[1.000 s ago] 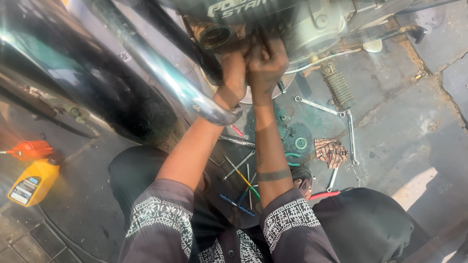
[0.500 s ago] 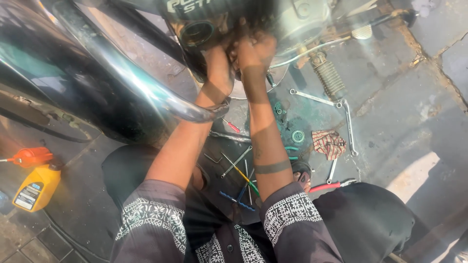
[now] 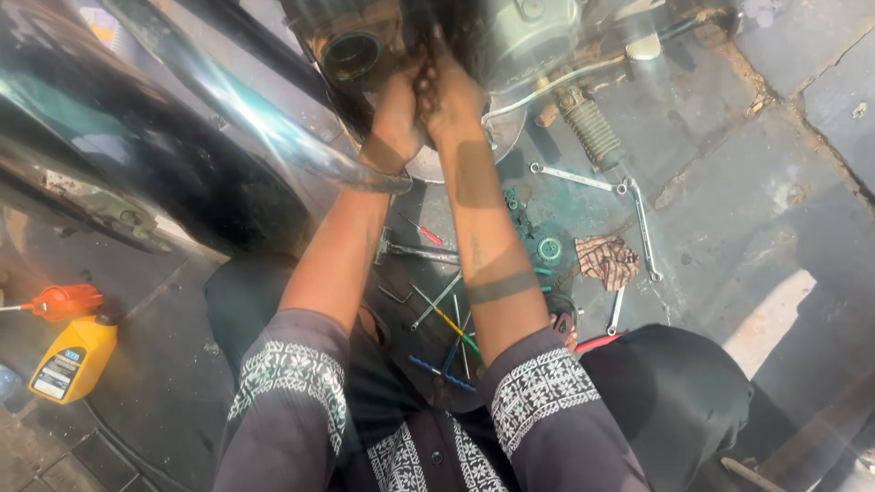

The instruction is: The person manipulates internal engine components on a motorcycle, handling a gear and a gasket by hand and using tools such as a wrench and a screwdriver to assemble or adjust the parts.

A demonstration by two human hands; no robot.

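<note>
We see both hands raised to the top centre of the frame, pressed side by side against the underside of a motorcycle engine [image 3: 510, 36]. Our left hand [image 3: 396, 105] sits just left of our right hand [image 3: 448, 91], the two touching; the fingers of both curl upward into the dark gap beneath the engine casing. Each grip looks narrow and clenched, but whatever it closes on is hidden, so we cannot tell what either holds. A round open port [image 3: 351, 56] on the engine lies just left of our left hand.

A chrome exhaust pipe [image 3: 246, 114] slants from the upper left down toward the centre, and our left wrist crosses its end. The black tyre [image 3: 137, 164] fills the left of the frame.

On the floor right of centre lie two spanners [image 3: 574, 177], joined end to end at an angle, near a ribbed footrest [image 3: 591, 128]. Below them sits a checked rag [image 3: 608, 260], and just left of it a small green gear [image 3: 549, 248]. Between our forearms, lower centre, screwdrivers [image 3: 447, 321] lie scattered and crossing. At the far left edge stand a yellow oil bottle [image 3: 73, 360] and an orange funnel [image 3: 66, 301] just above it.
</note>
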